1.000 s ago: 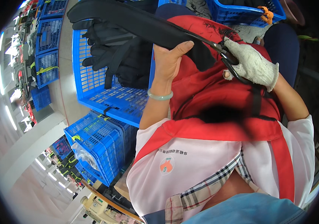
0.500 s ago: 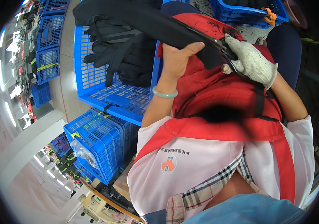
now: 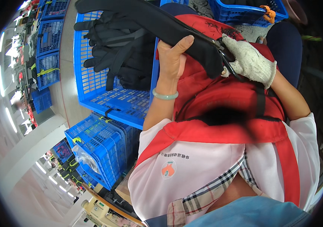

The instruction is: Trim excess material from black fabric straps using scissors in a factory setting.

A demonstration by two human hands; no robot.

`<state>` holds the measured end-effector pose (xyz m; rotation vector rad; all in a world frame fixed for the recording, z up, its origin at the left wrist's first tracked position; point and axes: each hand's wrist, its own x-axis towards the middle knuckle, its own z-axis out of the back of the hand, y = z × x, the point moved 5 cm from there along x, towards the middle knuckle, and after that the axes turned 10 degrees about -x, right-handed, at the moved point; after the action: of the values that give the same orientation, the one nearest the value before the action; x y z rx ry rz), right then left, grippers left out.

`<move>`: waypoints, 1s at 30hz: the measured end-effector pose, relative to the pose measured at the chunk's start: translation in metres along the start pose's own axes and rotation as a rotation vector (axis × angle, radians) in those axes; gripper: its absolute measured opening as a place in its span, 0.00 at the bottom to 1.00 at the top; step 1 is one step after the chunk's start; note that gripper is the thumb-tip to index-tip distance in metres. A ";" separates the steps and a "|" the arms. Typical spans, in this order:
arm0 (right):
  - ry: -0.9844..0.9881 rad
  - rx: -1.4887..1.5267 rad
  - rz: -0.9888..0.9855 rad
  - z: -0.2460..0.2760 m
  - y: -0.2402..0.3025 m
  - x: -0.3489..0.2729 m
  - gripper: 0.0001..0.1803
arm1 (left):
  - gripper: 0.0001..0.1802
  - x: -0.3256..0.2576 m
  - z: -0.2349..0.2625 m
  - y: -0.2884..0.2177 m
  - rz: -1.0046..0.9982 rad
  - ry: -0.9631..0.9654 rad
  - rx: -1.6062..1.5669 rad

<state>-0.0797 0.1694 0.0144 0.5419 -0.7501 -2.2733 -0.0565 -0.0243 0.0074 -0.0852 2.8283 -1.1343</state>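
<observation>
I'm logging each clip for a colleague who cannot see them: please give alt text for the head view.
A bare left hand holds up a long black padded strap while the right hand, in a white knit glove, works small dark scissors at its end, above a red apron. To the left, a blue plastic crate holds more black straps.

Two hands [image 3: 174, 56] [image 3: 250, 62] (one gloved), one black strap [image 3: 157, 20], one scissors [image 3: 227, 60], one bracelet [image 3: 165, 95].
</observation>
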 end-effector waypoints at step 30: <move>-0.281 -0.064 0.160 -0.005 -0.004 0.003 0.24 | 0.14 0.000 0.007 0.010 0.036 0.002 -0.079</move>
<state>-0.0804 0.1677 0.0075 0.1267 -0.8207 -2.2385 -0.0560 -0.0213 -0.0046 -0.0386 2.8641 -1.0161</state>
